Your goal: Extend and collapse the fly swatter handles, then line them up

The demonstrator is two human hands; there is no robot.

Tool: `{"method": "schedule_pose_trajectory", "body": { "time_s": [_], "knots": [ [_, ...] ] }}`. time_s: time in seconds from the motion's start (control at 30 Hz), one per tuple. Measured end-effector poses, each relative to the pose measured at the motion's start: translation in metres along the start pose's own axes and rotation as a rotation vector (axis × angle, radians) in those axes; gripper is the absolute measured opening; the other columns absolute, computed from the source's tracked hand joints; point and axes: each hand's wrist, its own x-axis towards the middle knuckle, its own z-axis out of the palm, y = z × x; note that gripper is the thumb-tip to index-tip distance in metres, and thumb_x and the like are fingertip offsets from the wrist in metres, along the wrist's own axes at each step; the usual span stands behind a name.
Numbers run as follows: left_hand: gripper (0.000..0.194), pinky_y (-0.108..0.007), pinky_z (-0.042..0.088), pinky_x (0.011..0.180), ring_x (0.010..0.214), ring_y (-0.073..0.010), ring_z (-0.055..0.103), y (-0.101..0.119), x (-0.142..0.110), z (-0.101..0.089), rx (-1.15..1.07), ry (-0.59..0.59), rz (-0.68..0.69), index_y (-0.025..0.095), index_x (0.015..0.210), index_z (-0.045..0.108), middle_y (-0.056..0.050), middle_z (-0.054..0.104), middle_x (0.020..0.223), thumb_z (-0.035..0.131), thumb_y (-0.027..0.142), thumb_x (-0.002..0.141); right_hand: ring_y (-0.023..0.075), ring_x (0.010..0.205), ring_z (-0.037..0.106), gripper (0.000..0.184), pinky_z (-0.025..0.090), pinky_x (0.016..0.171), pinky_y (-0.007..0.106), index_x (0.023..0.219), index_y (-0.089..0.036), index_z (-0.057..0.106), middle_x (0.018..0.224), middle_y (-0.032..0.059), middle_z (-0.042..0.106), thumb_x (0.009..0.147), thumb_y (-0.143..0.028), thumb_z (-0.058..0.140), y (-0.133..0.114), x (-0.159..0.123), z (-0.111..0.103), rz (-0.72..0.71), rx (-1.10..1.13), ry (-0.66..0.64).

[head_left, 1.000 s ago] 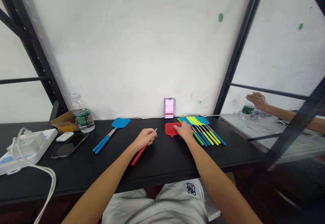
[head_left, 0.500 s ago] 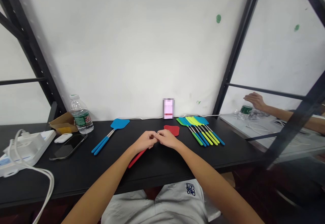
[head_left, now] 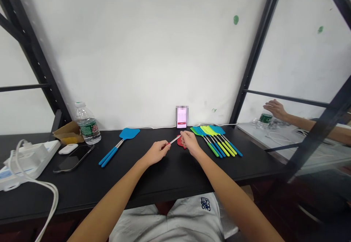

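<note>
My left hand [head_left: 157, 152] is closed around a red fly swatter handle, mostly hidden in the fingers. A thin silvery telescopic rod [head_left: 174, 140] slants up from it to my right hand [head_left: 190, 142], whose fingers pinch its far end. Just behind the right hand, a red perforated swatter head [head_left: 181, 142] lies on the black table [head_left: 175, 176], partly covered by that hand. Several fly swatters with green, blue and yellow handles [head_left: 225, 146] lie side by side to the right. At the left, blue fly swatters [head_left: 117, 147] lie with their heads overlapping.
A phone [head_left: 181, 117] leans upright against the wall. On the left are a water bottle [head_left: 89, 126], a cardboard box [head_left: 68, 134], a white earphone case [head_left: 68, 149], a dark phone [head_left: 74, 158] and a power strip [head_left: 29, 161] with white cables. Another person's hand [head_left: 276, 109] shows behind the right-hand partition.
My right hand came from the red head to the left hand, then moved back right while pinching the rod. More of the rod now shows between the hands.
</note>
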Motion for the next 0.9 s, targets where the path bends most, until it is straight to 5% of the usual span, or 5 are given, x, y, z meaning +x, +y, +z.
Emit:
{"method": "schedule_pose_trajectory", "body": {
  "time_s": [0.13,0.3,0.57,0.73,0.9],
  "knots": [
    [0.031,-0.023,0.031,0.056,0.057,-0.0107,0.044,0.001,-0.002,0.001,0.168,0.102,0.121,0.019,0.07,0.047,0.004,0.049,0.061,0.04,0.042,0.09,0.0055,0.035,0.034,0.042,0.017,0.035,0.018,0.058,-0.019,0.041,0.045,-0.0046,0.04,0.081,-0.052,0.054,0.007,-0.004,0.008,0.124,-0.032,-0.175],
    [0.033,-0.025,0.027,0.056,0.055,-0.0133,0.046,-0.001,-0.004,0.004,0.294,0.078,0.126,0.021,0.073,0.047,0.003,0.049,0.059,0.035,0.044,0.093,0.0061,0.035,0.036,0.048,0.02,0.034,0.018,0.052,-0.018,0.04,0.043,-0.0035,0.04,0.083,-0.053,0.05,0.01,-0.013,0.017,0.208,-0.096,-0.363],
    [0.036,-0.027,0.029,0.061,0.067,-0.0197,0.057,0.003,-0.008,0.005,0.609,0.031,0.17,0.02,0.09,0.054,-0.007,0.064,0.078,0.026,0.042,0.097,0.0073,0.032,0.037,0.044,0.019,0.032,0.018,0.052,-0.019,0.041,0.039,-0.0036,0.04,0.084,-0.048,0.049,0.01,-0.016,0.012,0.205,-0.15,-0.469],
    [0.032,-0.027,0.034,0.065,0.069,-0.0205,0.059,0.002,-0.009,0.008,0.603,0.027,0.173,0.02,0.092,0.053,-0.008,0.064,0.081,0.029,0.041,0.096,0.0072,0.029,0.033,0.043,0.014,0.029,0.019,0.055,-0.019,0.044,0.038,-0.0027,0.042,0.086,-0.049,0.043,0.01,-0.014,0.01,0.347,-0.181,-0.5],
    [0.033,-0.027,0.034,0.063,0.069,-0.0208,0.06,0.0,-0.007,0.009,0.592,0.076,0.182,0.021,0.094,0.056,-0.008,0.065,0.079,0.03,0.041,0.096,0.0049,0.031,0.024,0.042,0.017,0.031,0.018,0.055,-0.022,0.031,0.037,-0.0087,0.027,0.086,-0.045,0.048,0.009,-0.017,0.017,0.276,-0.017,-0.461]
  ]
}}
